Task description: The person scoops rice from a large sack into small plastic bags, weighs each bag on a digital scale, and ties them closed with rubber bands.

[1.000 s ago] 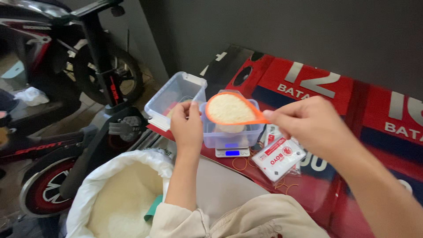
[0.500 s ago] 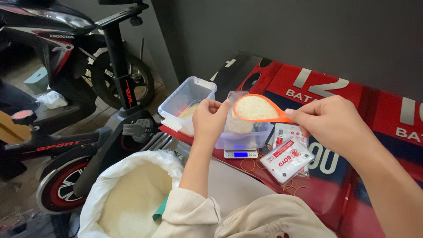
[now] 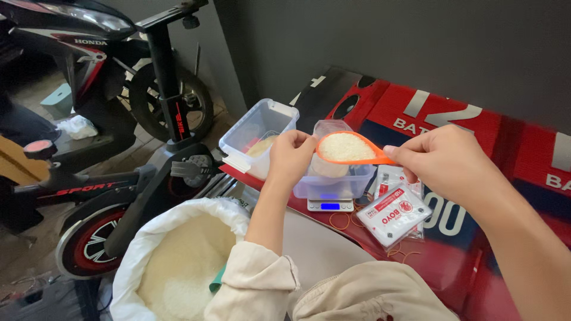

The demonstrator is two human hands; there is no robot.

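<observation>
My right hand (image 3: 446,160) grips the handle of an orange scoop (image 3: 347,148) heaped with white rice, held level over a clear plastic tub (image 3: 336,185). The tub stands on a small digital scale (image 3: 329,205) with a blue lit display. My left hand (image 3: 291,156) pinches the edge of a thin clear plastic bag (image 3: 330,128) that stands open inside the tub, just left of the scoop. Some rice shows in the bag under the scoop.
A white sack of rice (image 3: 178,261) stands open at lower left. A second clear tub (image 3: 257,137) sits behind my left hand. Printed plastic packets (image 3: 392,214) and rubber bands (image 3: 340,221) lie on the red board (image 3: 511,148). An exercise bike (image 3: 148,148) and a motorbike (image 3: 71,35) stand to the left.
The scoop of rice has stayed level over the bag while my view shifted left. My left hand keeps its hold on the bag's edge.
</observation>
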